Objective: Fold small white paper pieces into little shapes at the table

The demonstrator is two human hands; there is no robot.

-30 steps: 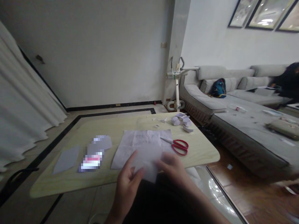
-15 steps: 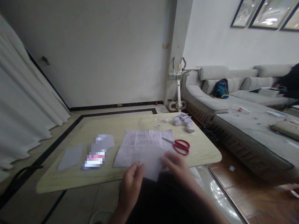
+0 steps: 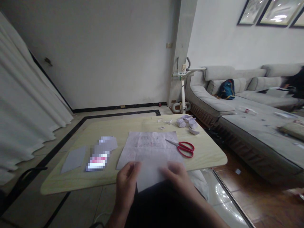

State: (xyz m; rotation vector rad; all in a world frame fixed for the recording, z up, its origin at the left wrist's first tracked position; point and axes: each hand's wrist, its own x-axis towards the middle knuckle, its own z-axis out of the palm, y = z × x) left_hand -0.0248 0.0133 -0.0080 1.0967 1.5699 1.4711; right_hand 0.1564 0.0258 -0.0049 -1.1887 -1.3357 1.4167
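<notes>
Between my two hands a small white sheet of paper (image 3: 149, 177) is held over the table's near edge, its lower corner hanging down. My left hand (image 3: 127, 180) pinches its left side with thumb and fingers. At the right side, my right hand (image 3: 177, 175) closes on the sheet, slightly blurred by motion. Beneath and beyond lies a larger creased printed sheet (image 3: 147, 142), flat on the table. Red-handled scissors (image 3: 186, 149) rest across its right edge, blades pointing left.
On the pale wooden table (image 3: 92, 126), folded paper pieces (image 3: 187, 122) lie at the far right, near small scraps (image 3: 168, 122). A blank sheet (image 3: 74, 159) and a pixelated item (image 3: 99, 155) lie at left. A grey sofa (image 3: 256, 136) stands to the right, with a person at its far end.
My left hand has shifted left and slightly down, and the small sheet has turned and sits lower. My right hand stays on its right side. The view has shifted slightly.
</notes>
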